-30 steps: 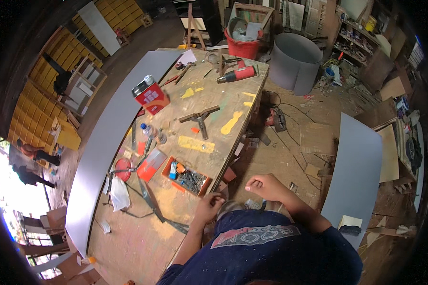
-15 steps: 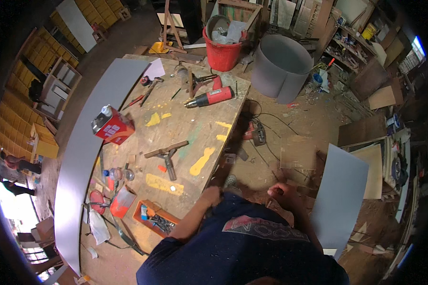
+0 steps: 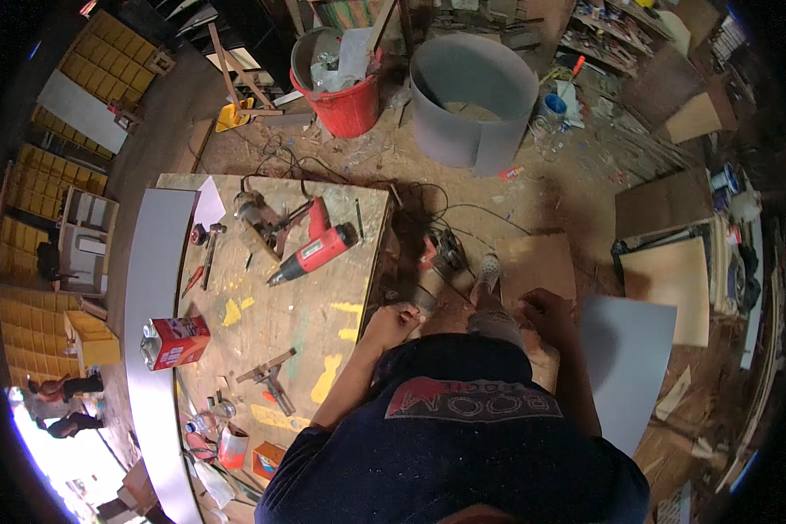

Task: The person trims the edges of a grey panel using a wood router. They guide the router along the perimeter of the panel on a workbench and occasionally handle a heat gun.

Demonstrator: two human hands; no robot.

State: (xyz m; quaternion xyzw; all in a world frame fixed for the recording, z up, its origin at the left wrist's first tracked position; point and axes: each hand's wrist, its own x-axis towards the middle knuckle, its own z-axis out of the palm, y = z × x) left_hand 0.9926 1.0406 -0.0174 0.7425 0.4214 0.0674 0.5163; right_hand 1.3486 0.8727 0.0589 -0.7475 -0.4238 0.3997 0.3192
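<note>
One wooden table (image 3: 304,313) stands just beside the left hand (image 3: 395,325), which is off its right edge, fingers loosely bent rather than closed. Farther right of the table is the right hand (image 3: 546,313), curled and shaded; whether it is closed or grips something cannot be told. A red power tool (image 3: 443,251) rests on the floor right of the table, and a red heat gun (image 3: 314,253) lies near the table's far right corner.
</note>
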